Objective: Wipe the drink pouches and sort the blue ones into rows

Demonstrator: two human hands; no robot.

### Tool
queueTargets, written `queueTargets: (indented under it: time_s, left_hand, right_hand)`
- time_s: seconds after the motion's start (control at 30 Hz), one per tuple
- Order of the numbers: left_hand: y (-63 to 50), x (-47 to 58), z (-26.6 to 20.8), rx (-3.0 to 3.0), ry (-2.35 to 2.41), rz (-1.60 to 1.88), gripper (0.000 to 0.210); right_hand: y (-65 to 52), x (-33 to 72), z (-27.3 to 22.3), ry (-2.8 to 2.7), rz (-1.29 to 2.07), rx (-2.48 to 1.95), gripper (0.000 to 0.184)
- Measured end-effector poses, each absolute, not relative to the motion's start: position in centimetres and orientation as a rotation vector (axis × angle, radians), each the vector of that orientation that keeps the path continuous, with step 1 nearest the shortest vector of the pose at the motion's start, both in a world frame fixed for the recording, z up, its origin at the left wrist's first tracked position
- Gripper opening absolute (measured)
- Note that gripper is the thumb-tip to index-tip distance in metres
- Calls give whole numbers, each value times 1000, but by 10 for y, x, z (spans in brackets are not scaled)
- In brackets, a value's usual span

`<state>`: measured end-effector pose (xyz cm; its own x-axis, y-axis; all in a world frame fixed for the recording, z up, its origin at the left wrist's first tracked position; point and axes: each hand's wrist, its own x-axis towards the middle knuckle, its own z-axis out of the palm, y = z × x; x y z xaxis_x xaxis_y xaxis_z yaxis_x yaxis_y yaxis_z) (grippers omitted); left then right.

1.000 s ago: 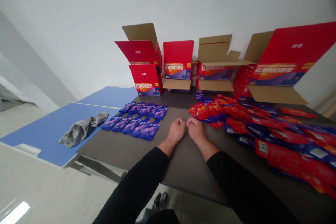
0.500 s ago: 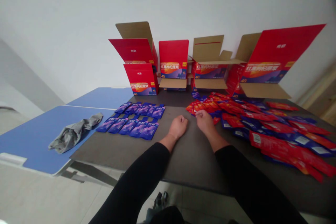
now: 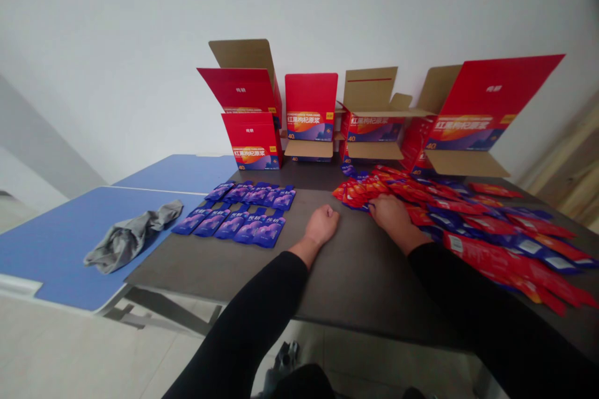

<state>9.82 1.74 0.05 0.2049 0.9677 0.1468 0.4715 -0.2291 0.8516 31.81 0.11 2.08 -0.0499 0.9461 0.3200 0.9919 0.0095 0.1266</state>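
My left hand rests on the dark grey table as a closed fist, with nothing showing in it. My right hand is at the near left edge of a heap of red pouches and blue pouches. Its fingers are curled in, and what they hold, if anything, is hidden. Left of my left hand, blue-purple pouches lie face up in two overlapping rows. The front row's right end is a short way from my left fist.
Red cartons with raised flaps stand along the back by the wall: a stacked pair at left, then a narrow carton, another and a wide one. A grey cloth lies on the blue table at left.
My right hand has moved right, away from my left fist, to the edge of the pouch heap. My left hand stays closed in nearly the same place.
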Motion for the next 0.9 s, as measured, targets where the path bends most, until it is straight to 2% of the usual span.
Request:
queueTargets:
  time_s: [0.2,0.4,0.67,0.73,0.83,0.9]
  left_hand:
    - [17,98,1,1825,1344,930,25]
    - [15,101,3,1730,1175,909,29]
    - [2,102,17,990,638,439,49]
    - [2,100,19,932,603,395,42]
    - [3,98,19,866,623,498,18]
    - [4,98,18,845,655,563,19]
  right_hand:
    - [-8,321,30,-2397,-609,-1931,26]
    - [-39,316,34,-2395,-654,-1799,26]
    - [-75,271,27,-2372,-582,-1544,25]
    - [-77,260,22,-2391,-547,-1438,25]
    - [-75,253,17,-2433,-467,-1271,25]
    - [-68,261,17,-2401,-408,-1265,28]
